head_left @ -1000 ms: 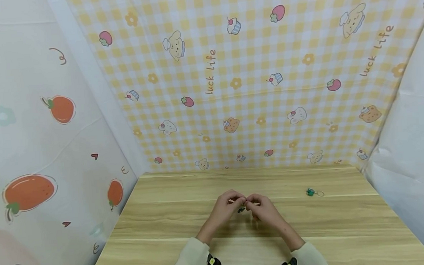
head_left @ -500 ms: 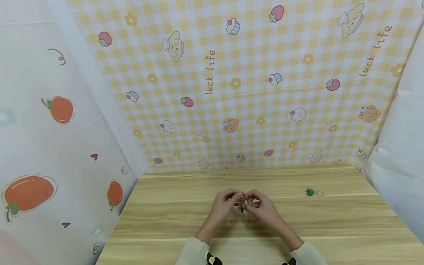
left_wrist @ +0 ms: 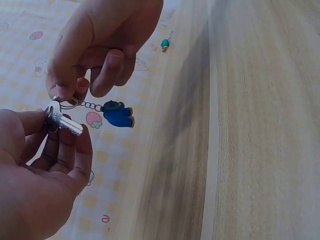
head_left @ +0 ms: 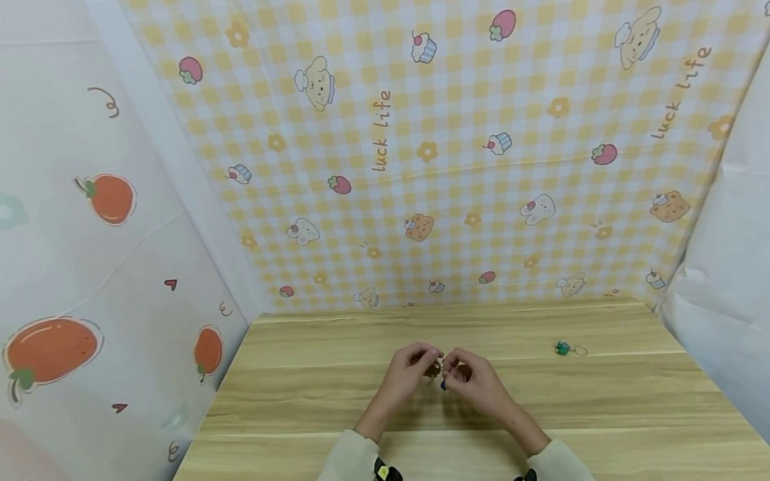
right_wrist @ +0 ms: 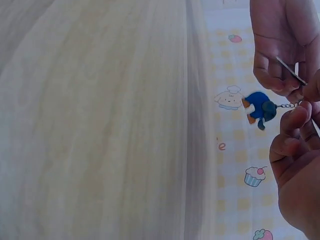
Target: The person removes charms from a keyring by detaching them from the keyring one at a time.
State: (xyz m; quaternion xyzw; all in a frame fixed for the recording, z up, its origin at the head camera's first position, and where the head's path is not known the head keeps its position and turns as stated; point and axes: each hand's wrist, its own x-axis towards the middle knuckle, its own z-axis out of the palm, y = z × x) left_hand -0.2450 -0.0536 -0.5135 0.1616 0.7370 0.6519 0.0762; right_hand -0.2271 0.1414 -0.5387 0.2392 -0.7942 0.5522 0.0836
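Note:
Both hands meet over the middle of the table. My left hand (head_left: 405, 376) pinches a silver key (left_wrist: 70, 124) between thumb and fingers, its blade pointing out past the fingertips in the left wrist view. Just across from it, my right hand (head_left: 476, 382) pinches a metal key ring (left_wrist: 70, 103), partly hidden by its fingertips. From that ring a short chain (left_wrist: 91, 105) runs to a small blue figure charm (left_wrist: 119, 115) with orange feet, which also shows in the right wrist view as a blue charm (right_wrist: 259, 106) beside the fingertips. The key's head overlaps the ring in the left wrist view.
A second keychain with a green figure (head_left: 563, 348) and its own ring (head_left: 581, 351) lies at the right rear of the wooden table (head_left: 302, 397). A yellow checked cloth (head_left: 460, 186) hangs behind the table, with white sheets on both sides.
The fingertips have drawn slightly apart. The key has swung toward the left hand, and the blue charm now hangs below the right fingertips. The green keychain has stayed put.

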